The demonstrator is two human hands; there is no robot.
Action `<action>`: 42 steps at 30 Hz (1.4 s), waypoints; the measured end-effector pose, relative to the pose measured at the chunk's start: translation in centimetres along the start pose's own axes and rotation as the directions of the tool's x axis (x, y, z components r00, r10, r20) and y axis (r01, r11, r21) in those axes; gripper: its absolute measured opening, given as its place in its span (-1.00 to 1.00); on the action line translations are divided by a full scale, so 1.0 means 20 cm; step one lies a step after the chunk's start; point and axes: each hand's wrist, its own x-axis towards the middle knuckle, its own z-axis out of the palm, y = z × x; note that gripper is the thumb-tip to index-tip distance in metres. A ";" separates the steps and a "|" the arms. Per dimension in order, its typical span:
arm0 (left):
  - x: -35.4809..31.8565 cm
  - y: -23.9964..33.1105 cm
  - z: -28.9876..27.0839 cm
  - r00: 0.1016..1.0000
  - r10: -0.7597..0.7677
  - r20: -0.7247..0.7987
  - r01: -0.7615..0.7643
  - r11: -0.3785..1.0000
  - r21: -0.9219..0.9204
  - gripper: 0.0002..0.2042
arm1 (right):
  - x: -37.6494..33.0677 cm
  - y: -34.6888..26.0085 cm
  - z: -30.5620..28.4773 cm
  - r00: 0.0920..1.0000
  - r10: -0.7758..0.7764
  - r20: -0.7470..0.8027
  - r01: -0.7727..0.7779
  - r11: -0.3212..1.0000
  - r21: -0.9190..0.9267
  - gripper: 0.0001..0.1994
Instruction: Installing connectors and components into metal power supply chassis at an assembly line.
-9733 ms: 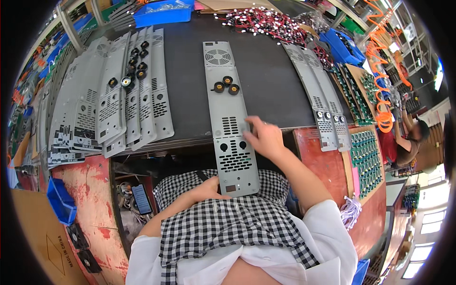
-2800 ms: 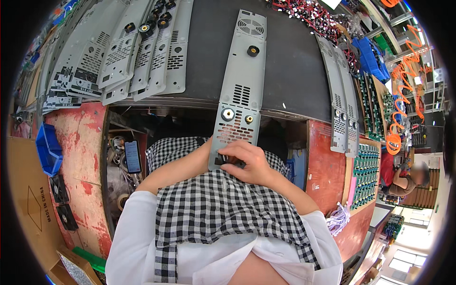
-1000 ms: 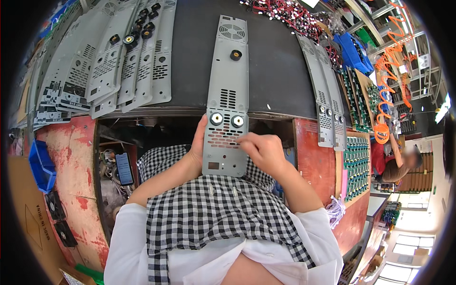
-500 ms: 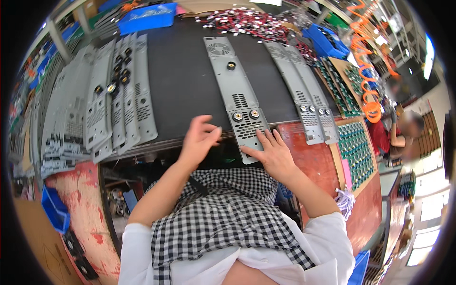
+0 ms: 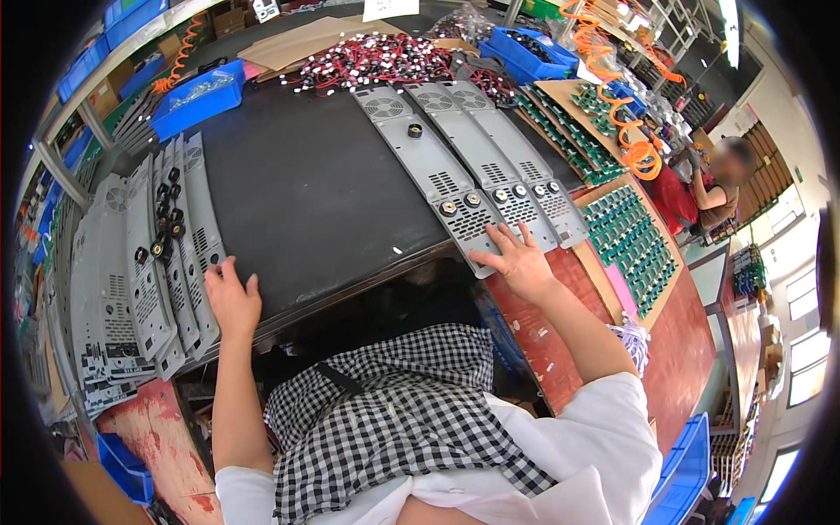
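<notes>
A long grey metal panel (image 5: 426, 166) with fan slots lies on the black bench top, its near end reaching past the bench's front edge. A black round knob (image 5: 414, 130) stands on its upper part, and two brass-centred terminals (image 5: 448, 208) sit lower down. My right hand (image 5: 527, 269) lies open, fingers spread, on the near end of this panel. At the left, my left hand (image 5: 234, 302) is open beside the rightmost of several grey panels (image 5: 203, 206); whether its fingertips touch that panel I cannot tell. Loose black knobs (image 5: 166, 206) lie in a row on those panels.
Two more panels (image 5: 500, 153) with terminals lie right of the first. Green circuit boards (image 5: 632, 249) cover a board at the right. Red and black wires (image 5: 376, 63) are heaped at the back, between a blue bin (image 5: 199, 101) and another blue bin (image 5: 529, 54). A person (image 5: 704, 188) stands far right.
My left hand has moved left, from near the middle panel to the left-hand panels. The middle panel has moved right, up against the two others, with my right hand on it. The view has shifted.
</notes>
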 end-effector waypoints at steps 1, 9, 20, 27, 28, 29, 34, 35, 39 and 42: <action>0.01 0.00 0.00 1.000 -0.014 0.015 0.014 1.000 0.021 -0.55 | -0.01 0.02 0.00 1.000 0.013 0.013 -0.013 1.000 -0.001 -0.53; 0.15 -0.04 0.04 0.994 0.036 0.105 -0.060 0.970 0.235 -0.60 | -0.01 0.03 0.03 0.999 0.041 0.006 -0.041 0.999 0.006 -0.54; 0.01 0.29 0.03 0.962 0.242 0.124 -0.220 0.961 -0.169 -0.70 | -0.06 -0.02 0.06 0.995 0.097 0.005 -0.097 0.995 -0.029 -0.48; -0.19 0.61 0.04 0.900 0.412 0.143 -0.330 0.859 -0.392 -0.73 | -0.02 0.00 0.04 0.998 0.067 0.014 -0.067 0.997 -0.040 -0.44; -0.21 0.64 0.04 0.885 0.429 0.178 -0.315 0.836 -0.449 -0.74 | -0.02 0.00 0.04 0.997 0.063 0.034 -0.060 0.996 -0.065 -0.45; -0.23 0.68 0.02 0.867 0.446 0.223 -0.307 0.829 -0.467 -0.73 | -0.01 0.00 0.04 0.997 0.057 0.055 -0.052 0.995 -0.089 -0.46; -0.25 0.73 -0.09 0.712 0.585 0.389 -0.113 0.643 -0.758 -0.66 | 0.01 -0.05 -0.13 0.998 0.039 0.047 -0.044 0.993 0.108 -0.57; -0.26 0.70 -0.09 0.720 0.576 0.388 -0.108 0.645 -0.756 -0.66 | 0.03 -0.05 -0.15 1.000 0.007 -0.024 -0.004 0.991 0.132 -0.62; -0.27 0.54 -0.08 0.955 0.294 -0.043 -0.221 0.608 -0.763 -0.80 | 0.23 -0.02 -0.18 0.996 0.014 -0.083 0.013 0.947 0.321 -0.77; -0.34 0.36 -0.07 0.994 -0.074 0.086 0.113 0.557 -0.823 -0.81 | 0.45 0.01 -0.15 0.979 0.138 -0.150 -0.071 0.920 0.385 -0.78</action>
